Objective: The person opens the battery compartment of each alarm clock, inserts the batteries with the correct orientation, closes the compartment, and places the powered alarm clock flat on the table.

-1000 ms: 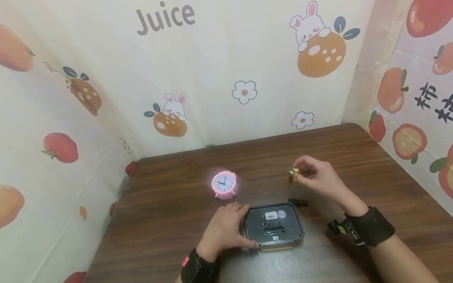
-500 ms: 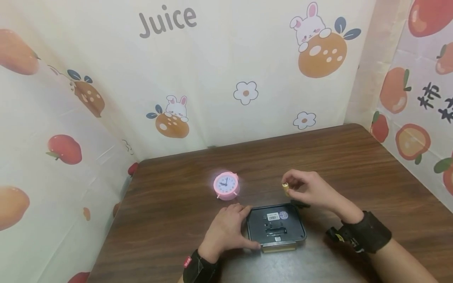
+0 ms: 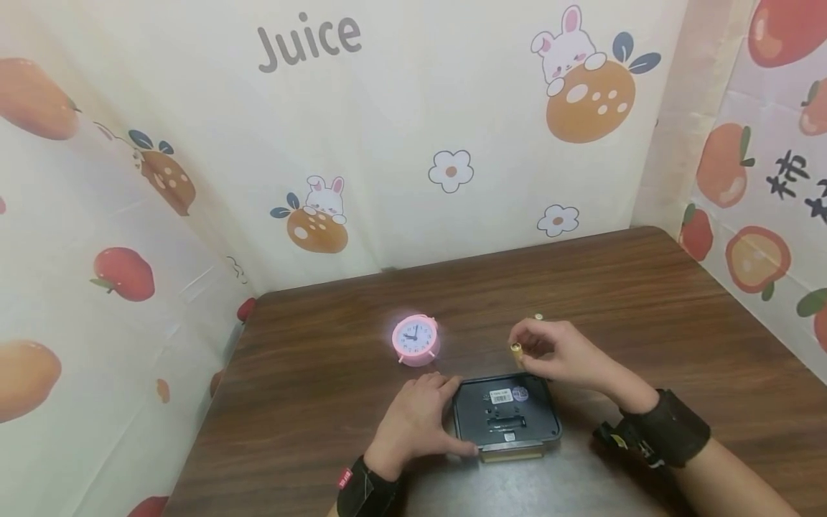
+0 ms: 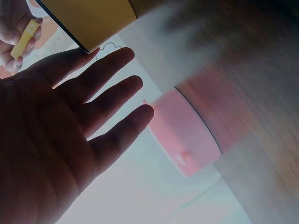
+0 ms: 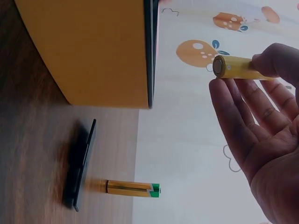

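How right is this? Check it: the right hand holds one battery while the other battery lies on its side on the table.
One thing is wrong: the other battery stands upright on the table, green end up, as the right wrist view shows. The right hand does hold one battery.

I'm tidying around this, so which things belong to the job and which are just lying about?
Seemingly in the job:
yellow cylindrical battery held by the right hand
upright gold-and-green cylindrical battery
black-backed, yellow-sided box with a slot
flat black strip

Seemingly just lying about:
round pink clock
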Tool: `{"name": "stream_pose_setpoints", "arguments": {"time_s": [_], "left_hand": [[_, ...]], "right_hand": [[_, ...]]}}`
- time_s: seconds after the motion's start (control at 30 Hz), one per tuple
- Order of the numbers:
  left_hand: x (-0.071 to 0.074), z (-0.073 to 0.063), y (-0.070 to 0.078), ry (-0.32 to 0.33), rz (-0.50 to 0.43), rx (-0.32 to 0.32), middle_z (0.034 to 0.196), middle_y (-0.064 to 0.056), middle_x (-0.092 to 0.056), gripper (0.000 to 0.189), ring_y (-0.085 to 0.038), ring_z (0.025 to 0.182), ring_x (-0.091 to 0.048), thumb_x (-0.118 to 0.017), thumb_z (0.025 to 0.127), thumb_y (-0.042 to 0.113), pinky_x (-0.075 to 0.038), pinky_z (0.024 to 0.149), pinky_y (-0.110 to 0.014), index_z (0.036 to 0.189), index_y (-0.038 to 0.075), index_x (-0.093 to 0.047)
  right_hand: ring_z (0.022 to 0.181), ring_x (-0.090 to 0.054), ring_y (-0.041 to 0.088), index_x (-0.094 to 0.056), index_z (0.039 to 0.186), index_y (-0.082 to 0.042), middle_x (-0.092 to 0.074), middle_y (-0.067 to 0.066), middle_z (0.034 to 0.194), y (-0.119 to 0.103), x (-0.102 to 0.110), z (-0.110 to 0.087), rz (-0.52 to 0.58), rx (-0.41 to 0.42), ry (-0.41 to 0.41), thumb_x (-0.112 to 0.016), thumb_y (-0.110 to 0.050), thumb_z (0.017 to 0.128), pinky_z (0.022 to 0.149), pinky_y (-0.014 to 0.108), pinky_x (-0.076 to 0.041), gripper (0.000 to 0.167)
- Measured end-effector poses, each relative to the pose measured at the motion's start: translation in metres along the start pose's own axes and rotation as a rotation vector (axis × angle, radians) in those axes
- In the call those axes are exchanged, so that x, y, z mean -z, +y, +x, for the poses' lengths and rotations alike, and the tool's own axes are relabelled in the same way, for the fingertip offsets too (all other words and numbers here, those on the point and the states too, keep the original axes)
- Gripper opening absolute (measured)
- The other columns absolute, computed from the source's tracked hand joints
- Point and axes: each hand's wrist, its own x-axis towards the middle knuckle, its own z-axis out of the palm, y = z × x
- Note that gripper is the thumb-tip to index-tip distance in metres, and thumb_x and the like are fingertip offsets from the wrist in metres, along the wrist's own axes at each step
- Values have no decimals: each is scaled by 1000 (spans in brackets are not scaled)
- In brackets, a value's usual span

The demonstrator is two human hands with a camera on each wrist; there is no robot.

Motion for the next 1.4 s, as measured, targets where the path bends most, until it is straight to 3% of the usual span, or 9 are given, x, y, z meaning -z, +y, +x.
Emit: {"name": "stream_pose_setpoints", "arguments": {"time_s": [0.37, 0.7, 0.9, 1.4], "left_hand": [[1, 1, 1, 5, 9, -2, 125, 0, -63, 101, -15, 112, -56, -70, 58, 78, -47, 97, -40, 137, 17, -54], [1, 3, 0, -13, 3, 6, 126, 0, -62, 103, -14, 111, -56, -68, 59, 81, -47, 98, -39, 138, 17, -53], [1, 3, 0, -21, -7, 12, 127, 1, -62, 102, -14, 112, -55, -69, 59, 80, -47, 98, -40, 138, 17, -52], [1, 3, -1, -28, -19, 12, 126, 1, -62, 101, -14, 112, -55, -69, 60, 78, -46, 98, -39, 139, 18, -52]], "right_hand": [[79, -63, 4, -59, 104, -22, -69, 2, 90, -7, -6, 0, 0, -12, -100, -67, -1, 84, 69, 24, -57, 30], [73, -57, 0, -61, 100, -20, -64, -11, 85, -12, -10, 0, -12, 113, -274, -67, -3, 83, 63, 23, -53, 25], [75, -58, 3, -63, 100, -20, -63, -12, 86, -15, -14, -1, -31, 103, -362, -68, -9, 84, 64, 24, -53, 20], [73, -56, -5, -60, 97, -24, -61, -14, 83, -18, -26, -2, 0, 113, -460, -66, -6, 86, 66, 19, -53, 23]]}}
